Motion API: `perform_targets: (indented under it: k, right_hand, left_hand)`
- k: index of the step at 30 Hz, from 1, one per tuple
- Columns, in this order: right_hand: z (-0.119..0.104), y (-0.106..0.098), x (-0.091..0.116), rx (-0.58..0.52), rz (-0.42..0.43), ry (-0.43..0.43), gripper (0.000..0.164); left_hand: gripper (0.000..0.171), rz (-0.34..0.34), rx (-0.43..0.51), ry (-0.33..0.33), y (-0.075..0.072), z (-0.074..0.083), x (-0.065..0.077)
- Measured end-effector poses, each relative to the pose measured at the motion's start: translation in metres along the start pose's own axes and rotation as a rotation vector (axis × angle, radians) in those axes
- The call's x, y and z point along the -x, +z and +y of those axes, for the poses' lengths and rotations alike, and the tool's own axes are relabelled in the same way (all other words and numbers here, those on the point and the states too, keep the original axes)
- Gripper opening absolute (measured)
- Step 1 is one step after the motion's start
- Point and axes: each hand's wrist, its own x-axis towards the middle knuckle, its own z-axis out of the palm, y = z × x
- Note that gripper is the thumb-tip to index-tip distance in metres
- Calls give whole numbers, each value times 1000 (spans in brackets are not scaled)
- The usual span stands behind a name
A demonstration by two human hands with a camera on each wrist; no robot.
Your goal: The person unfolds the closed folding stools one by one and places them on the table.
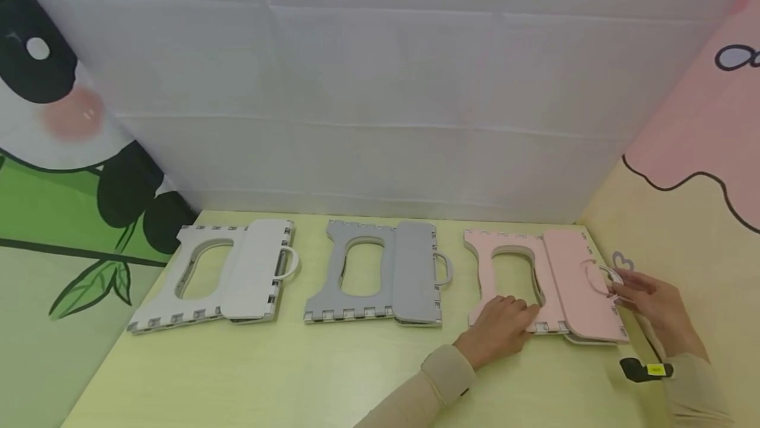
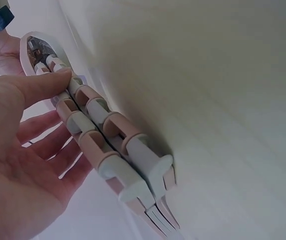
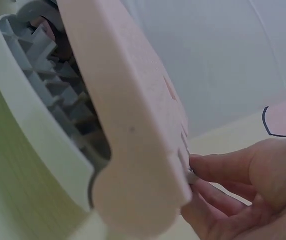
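At the right of the table lies a folded pink step stool [image 1: 582,289], flat, its oval opening toward the left. My left hand [image 1: 501,329] grips its near edge; in the left wrist view the thumb [image 2: 48,90] lies on the pink-and-white hinge joints [image 2: 100,125], with the fingers on the panel side. At the stool's right end my right hand [image 1: 656,303] pinches at the carry handle [image 1: 608,276]. Up close in the right wrist view, its thumb and fingers [image 3: 220,167] meet at the pink panel's edge, and the stool's ribbed white underside [image 3: 58,95] shows beside it.
A folded grey stool [image 1: 415,276] lies at the table's middle and a folded white stool [image 1: 255,276] at the left. Behind them rises a pale cloth wall [image 1: 380,98]. Printed side panels [image 1: 700,184] flank the yellow-green table [image 1: 297,375].
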Motion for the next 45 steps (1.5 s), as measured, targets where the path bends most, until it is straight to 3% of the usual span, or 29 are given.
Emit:
perform_targets:
  k: [6,15,21,25,37,44,45]
  right_hand:
    - [-6,-1,2,-28,-9,-27,31]
    - [-16,-2,6,113,-5,-18,24]
    - [-23,-4,13,15,-43,-68,29]
    - [-26,-5,14,-22,-63,-56,32]
    - [-36,-7,21,152,-50,-30,23]
    - [-46,-5,27,243,-21,-56,47]
    - [-48,-4,28,247,-15,-53,44]
  left_hand:
    - [32,1,-8,20,0,-2,1]
    - [32,9,-14,30,-3,-4,4]
    - [31,40,-8,43,-6,-6,7]
    - [29,86,-11,58,-7,-6,8]
    - [32,109,17,73,-9,-7,14]
    - [37,107,62,74,-11,-8,16]
    - [38,110,65,75,-11,-9,16]
